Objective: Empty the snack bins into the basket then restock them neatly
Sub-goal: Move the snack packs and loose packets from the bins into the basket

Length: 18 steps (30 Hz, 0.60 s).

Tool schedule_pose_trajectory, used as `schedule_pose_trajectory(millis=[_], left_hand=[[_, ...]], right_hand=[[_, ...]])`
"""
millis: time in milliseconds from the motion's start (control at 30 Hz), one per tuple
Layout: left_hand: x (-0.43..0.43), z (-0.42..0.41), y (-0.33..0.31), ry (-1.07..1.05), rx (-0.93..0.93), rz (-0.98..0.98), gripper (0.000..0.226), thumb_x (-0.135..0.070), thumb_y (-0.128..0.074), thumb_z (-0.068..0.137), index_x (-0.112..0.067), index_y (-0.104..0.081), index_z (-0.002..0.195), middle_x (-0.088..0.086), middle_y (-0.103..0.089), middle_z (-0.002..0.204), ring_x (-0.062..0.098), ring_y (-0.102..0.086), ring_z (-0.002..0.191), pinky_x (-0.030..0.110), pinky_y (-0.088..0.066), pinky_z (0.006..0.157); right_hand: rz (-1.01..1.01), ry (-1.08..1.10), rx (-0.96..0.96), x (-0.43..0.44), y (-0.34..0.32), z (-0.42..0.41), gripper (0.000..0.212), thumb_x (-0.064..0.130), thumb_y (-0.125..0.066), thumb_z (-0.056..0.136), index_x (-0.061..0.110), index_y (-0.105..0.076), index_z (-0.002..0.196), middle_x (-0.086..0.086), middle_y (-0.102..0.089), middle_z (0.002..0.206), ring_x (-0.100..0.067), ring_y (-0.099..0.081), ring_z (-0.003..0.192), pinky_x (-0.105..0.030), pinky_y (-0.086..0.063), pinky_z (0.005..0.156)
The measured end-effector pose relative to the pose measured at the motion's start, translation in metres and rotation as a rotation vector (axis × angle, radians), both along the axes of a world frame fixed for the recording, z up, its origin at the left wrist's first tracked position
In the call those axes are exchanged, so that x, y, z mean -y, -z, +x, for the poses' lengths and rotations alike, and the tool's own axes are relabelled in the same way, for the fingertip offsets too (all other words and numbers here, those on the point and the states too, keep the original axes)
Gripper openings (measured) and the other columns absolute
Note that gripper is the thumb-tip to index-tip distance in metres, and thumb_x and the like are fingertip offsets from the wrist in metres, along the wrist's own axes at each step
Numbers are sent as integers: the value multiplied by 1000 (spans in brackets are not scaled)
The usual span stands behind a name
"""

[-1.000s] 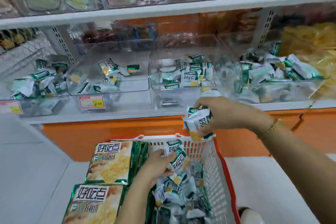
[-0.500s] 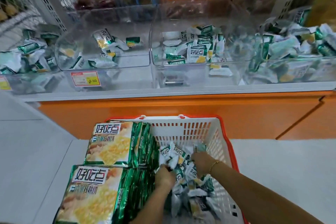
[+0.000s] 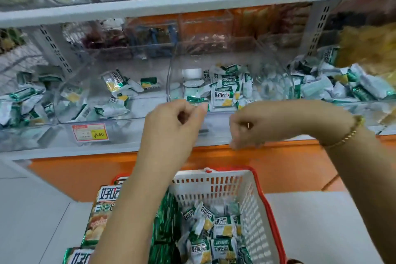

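Observation:
Both my hands are raised in front of the clear snack bins. My left hand (image 3: 173,122) hangs with loosely curled fingers and holds nothing, just before the middle bin (image 3: 227,113), which contains several green-and-white snack packets (image 3: 222,94). My right hand (image 3: 255,126) is beside it, fingers curled downward, empty. Below them, the red-and-white basket (image 3: 255,210) on the floor holds loose packets (image 3: 214,236) and large green snack bags (image 3: 102,216) on its left side.
A left bin (image 3: 90,111) with a few packets carries a red and yellow price tag (image 3: 90,133). A fuller bin (image 3: 342,88) stands on the right. An upper shelf (image 3: 192,0) holds other snack bins. An orange cabinet front (image 3: 278,165) lies below the bins.
Both hands rose out of the basket, where they were among the loose packets, up to the front of the middle bin. The view tilted upward.

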<state>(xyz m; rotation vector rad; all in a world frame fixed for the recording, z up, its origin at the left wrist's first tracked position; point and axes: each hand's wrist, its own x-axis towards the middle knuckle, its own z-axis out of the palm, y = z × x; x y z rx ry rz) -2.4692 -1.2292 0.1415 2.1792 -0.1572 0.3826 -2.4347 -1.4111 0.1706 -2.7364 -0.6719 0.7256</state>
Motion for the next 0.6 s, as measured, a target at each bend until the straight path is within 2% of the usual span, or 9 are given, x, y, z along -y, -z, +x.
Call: schedule_pose_trajectory(millis=[67,133,200,267,333,433,533,600], left_hand=[[6,31,-20,71,28,-22,28,-35,-59,90,-19,-61,66,-2,-64,67,12,-60,64,26,-45,62],[13,73,-29,171,-28,74,20,-26,-61,90,-22,-60,70,-4,-66,74,11,-57,65,27,-43,60],[19,116,-27,281,-157,294,4,-19,-64,89,-19,-65,85,1,-67,91,12,-57,76,23,-42,69],[24,149,-21,364,-318,559,20,-18,-67,88,-13,-64,106,4,-64,107,17,-58,93,21,-40,76],[30,170,-15,416,-443,786,38,-24,-70,85,-13,-60,121,4,-60,121,20,-56,108,23,-39,81],[39,193,-1,471,-610,1022,56,-30,-72,83,-16,-53,133,3,-52,135,23,-51,119,27,-39,88],[47,209,12,507,-735,1133,69,-36,-76,78,-17,-47,138,4,-46,143,28,-48,125,36,-43,100],[51,216,16,491,-795,1189,80,-39,-77,75,-14,-41,142,5,-41,147,30,-45,129,42,-41,104]], right_hand=[[150,119,207,14,-16,22,23,43,-61,87,20,-62,86,2,-65,82,-14,-61,74,-30,-49,66],[229,240,355,29,-16,54,18,35,-65,87,17,-67,88,5,-66,83,-10,-58,73,-27,-45,62],[121,279,357,37,-5,84,17,28,-64,88,13,-70,95,0,-69,98,-13,-61,83,-30,-49,72],[-146,234,253,35,11,107,33,31,-58,92,9,-65,116,-8,-62,124,-23,-57,109,-33,-47,92],[-359,178,158,28,28,123,50,36,-56,93,10,-51,135,-7,-47,142,-26,-47,126,-34,-41,102],[-425,178,83,25,47,146,58,37,-64,87,14,-48,138,-4,-45,144,-27,-47,127,-38,-43,103],[-472,161,52,28,54,156,65,37,-69,84,17,-45,141,-4,-43,146,-27,-48,126,-38,-45,100],[-480,152,44,27,55,156,71,40,-72,81,14,-43,141,-4,-45,144,-27,-53,118,-37,-47,96]])
